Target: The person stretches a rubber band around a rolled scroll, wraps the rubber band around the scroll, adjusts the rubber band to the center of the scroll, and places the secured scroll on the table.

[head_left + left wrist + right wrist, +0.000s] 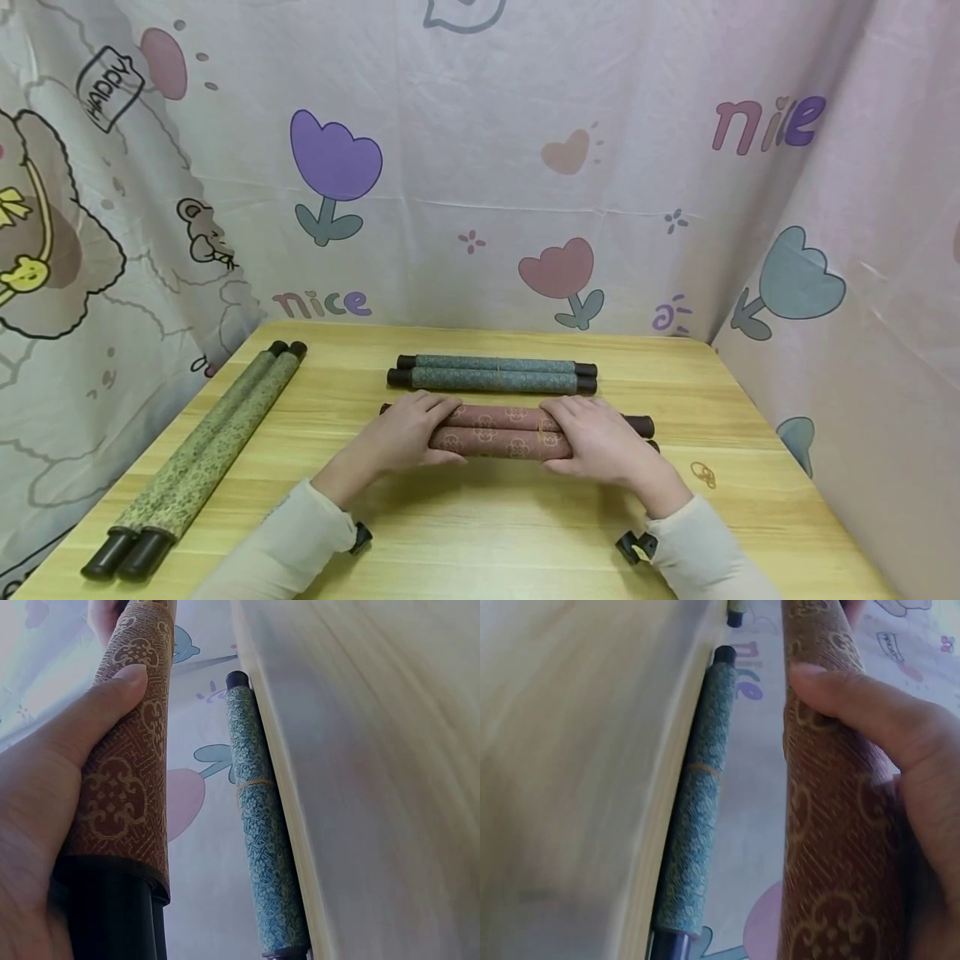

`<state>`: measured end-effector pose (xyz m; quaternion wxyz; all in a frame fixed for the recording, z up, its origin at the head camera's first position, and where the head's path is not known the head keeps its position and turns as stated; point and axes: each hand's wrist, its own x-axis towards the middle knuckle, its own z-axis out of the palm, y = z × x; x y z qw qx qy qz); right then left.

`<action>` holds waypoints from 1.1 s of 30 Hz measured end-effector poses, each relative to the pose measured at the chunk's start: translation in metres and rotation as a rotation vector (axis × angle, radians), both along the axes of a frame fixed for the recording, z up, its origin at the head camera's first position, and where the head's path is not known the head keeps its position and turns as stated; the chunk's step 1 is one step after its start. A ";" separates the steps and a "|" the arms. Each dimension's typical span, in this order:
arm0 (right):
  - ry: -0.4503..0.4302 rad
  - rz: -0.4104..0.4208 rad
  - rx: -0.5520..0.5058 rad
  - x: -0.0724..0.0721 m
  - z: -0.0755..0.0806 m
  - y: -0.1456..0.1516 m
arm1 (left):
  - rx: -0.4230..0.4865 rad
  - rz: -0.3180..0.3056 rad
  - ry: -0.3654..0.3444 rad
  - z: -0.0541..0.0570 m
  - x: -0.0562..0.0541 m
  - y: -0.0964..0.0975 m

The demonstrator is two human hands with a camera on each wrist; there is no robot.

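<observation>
A reddish-brown patterned scroll [495,429], rolled from both ends into two parallel rolls with dark rod ends, lies across both hands over the near-middle of the table. My left hand [408,433] grips its left part, thumb on the near side and fingers over the top. The right hand [600,437] holds the right part the same way, beside a thin yellowish band [541,431] around the rolls. In the left wrist view the thumb presses along the scroll [124,787], above a black rod end [112,915]. The right wrist view shows the thumb on the patterned scroll [832,825].
Just behind lies a blue-green scroll [491,381] in two rolls, tied by a thin band. A longer yellow-green scroll [202,450] runs along the table's left side. Loose rubber bands [703,475] lie at the right. A printed curtain [465,167] surrounds the wooden table [480,533].
</observation>
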<state>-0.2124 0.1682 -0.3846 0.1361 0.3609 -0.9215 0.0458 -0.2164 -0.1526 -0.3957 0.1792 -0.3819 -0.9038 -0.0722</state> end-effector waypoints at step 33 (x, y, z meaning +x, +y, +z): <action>0.037 -0.011 0.016 0.005 0.000 -0.011 | 0.014 0.013 0.015 -0.002 0.004 0.008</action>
